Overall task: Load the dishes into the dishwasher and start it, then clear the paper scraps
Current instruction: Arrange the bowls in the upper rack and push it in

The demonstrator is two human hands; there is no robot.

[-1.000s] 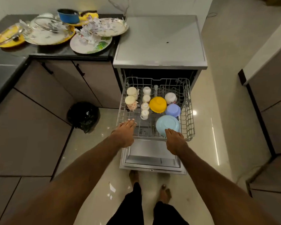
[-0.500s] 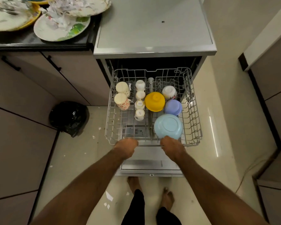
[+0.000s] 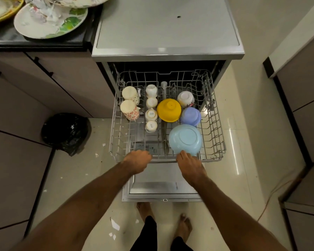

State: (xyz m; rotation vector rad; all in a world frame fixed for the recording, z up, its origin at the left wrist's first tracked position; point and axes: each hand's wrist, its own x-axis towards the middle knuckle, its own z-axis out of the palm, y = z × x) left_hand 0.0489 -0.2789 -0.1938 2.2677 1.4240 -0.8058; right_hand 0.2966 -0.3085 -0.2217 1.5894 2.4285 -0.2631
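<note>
The dishwasher [image 3: 167,33] stands open with its grey wire rack [image 3: 216,124] pulled out over the lowered door [image 3: 163,189]. In the rack sit a light blue bowl [image 3: 185,139], a yellow bowl [image 3: 169,109], a lilac bowl [image 3: 190,116], a white bowl [image 3: 185,99], two patterned cups [image 3: 130,103] and a row of small white cups [image 3: 151,109], all upside down. My left hand [image 3: 137,160] grips the rack's front rail left of centre. My right hand [image 3: 188,163] holds the same rail just below the light blue bowl.
Plates with paper scraps [image 3: 49,19] lie on the dark counter at the upper left. A black rubbish bag [image 3: 65,133] sits on the floor left of the dishwasher. Paper scraps [image 3: 114,224] dot the tiled floor near my bare feet. Cabinets flank both sides.
My left hand's fingers have curled round the rack's front rail, and both hands now grip it. The view has tilted down and drawn closer to the rack.
</note>
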